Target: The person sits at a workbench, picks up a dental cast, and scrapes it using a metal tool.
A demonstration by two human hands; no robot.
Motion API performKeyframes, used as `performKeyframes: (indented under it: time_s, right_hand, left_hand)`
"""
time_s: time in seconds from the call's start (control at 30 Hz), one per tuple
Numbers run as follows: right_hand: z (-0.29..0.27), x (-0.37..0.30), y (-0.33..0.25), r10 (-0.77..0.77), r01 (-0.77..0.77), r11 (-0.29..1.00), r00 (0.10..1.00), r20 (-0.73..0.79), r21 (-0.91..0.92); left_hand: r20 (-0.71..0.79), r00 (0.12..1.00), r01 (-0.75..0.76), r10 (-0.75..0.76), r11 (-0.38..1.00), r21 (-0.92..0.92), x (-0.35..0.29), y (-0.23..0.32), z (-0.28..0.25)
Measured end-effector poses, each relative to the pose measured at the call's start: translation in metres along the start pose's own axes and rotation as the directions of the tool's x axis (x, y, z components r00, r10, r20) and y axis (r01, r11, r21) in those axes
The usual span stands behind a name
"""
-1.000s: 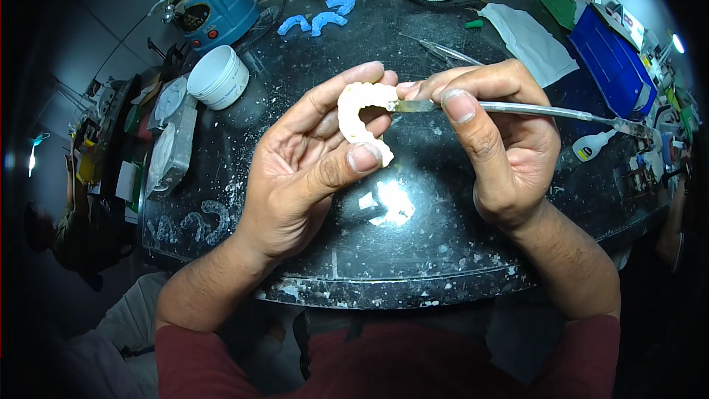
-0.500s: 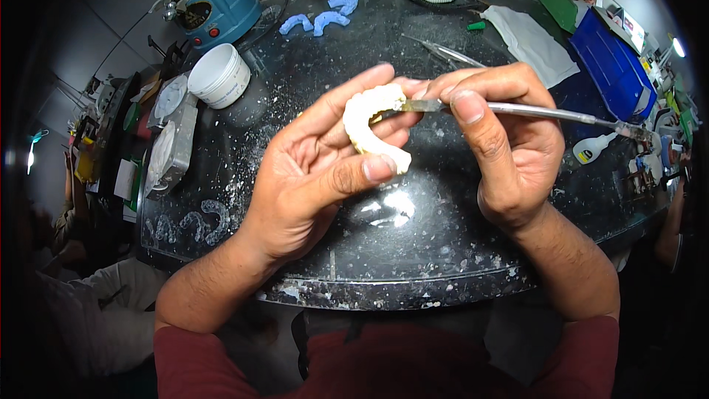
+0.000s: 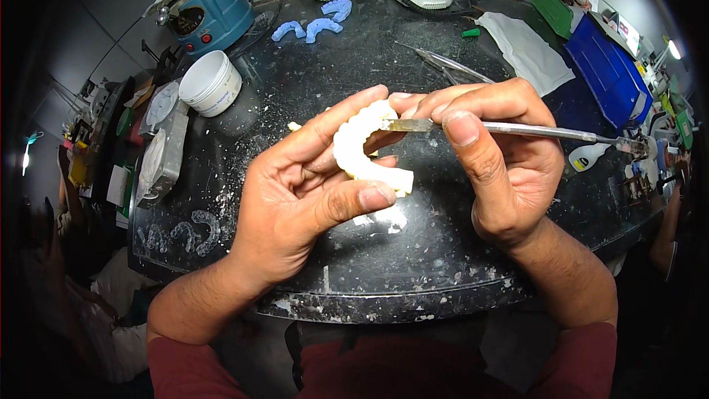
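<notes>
A pale yellow horseshoe-shaped dental model (image 3: 352, 145) rests in my left hand (image 3: 299, 185), gripped between the thumb at its near end and the fingers behind it. My right hand (image 3: 502, 155) pinches a slim metal spatula-like carving knife (image 3: 528, 130). The flat blade touches the far right end of the model, and the long handle runs off to the right past my fingers. Both hands are raised over the dark bench. Some of the left fingers are hidden behind the model.
Clear aligner-like trays (image 3: 196, 233) lie at the left, near a white tub (image 3: 212, 83) and a blue machine (image 3: 210, 22). Behind are blue dental arches (image 3: 323, 28), metal tweezers (image 3: 450, 64), a white cloth (image 3: 528, 52) and a blue bin (image 3: 609, 70). White crumbs dot the black benchtop (image 3: 413, 266).
The model and my left hand have shifted slightly left and down in view. The blade stays at the model's far end, with more of its length showing.
</notes>
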State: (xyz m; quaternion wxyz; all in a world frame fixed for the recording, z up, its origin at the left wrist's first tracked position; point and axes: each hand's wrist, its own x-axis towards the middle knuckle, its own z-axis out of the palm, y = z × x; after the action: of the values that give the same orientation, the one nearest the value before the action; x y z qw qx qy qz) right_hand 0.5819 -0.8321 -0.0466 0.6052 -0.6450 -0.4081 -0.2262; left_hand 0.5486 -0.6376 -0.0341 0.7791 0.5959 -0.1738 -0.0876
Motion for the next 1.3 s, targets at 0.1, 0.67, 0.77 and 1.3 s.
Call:
performKeyframes:
  time_s: [0.1,0.67,0.77,1.3]
  right_hand:
    - [-0.0007,0.0005,-0.0013,0.029,-0.029,1.0,0.999,0.015,0.003]
    - [0.0036,0.0,-0.0005,0.009,-0.008,0.999,1.0,-0.017,0.033]
    - [0.002,-0.001,-0.0019,0.067,-0.064,0.993,0.998,-0.019,0.102]
    - [0.0034,-0.0008,-0.0003,0.02,-0.02,0.996,1.0,0.0,0.083]
  left_hand:
    - [-0.021,1.0,-0.014,0.014,0.999,0.029,-0.0017,0.0011,0.0013]
    - [-0.014,0.999,-0.049,0.049,0.999,0.017,-0.0034,-0.0024,-0.0004]
    - [-0.004,0.998,-0.055,0.055,0.998,0.03,-0.0041,-0.0016,0.0002]
    - [0.016,0.992,-0.123,0.122,0.99,0.071,-0.0041,-0.0038,-0.001]
